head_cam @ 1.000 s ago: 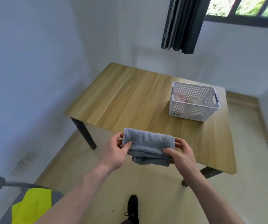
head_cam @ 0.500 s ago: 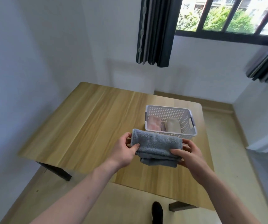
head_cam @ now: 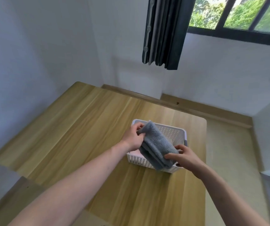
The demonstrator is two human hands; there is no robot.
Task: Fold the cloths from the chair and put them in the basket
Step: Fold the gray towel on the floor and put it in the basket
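Looks like a room in a home, sparsely furnished. White plaster walls (head_cam: 49, 46), wooden skirting board (head_cam: 196, 108) along the base, pale floor (head_cam: 228, 152). Dark curtain (head_cam: 163, 33) hangs beside a black-framed window (head_cam: 237, 30) with green trees outside. One plain wood-top table (head_cam: 82, 136) near the corner, with a white plastic laundry-style basket (head_cam: 171, 132) on it. Household chore setup, not a lab or shop.

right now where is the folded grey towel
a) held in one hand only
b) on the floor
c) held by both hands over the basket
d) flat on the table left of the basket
c: the left hand and right hand each grip an end of the grey towel, held slanted over the white basket.
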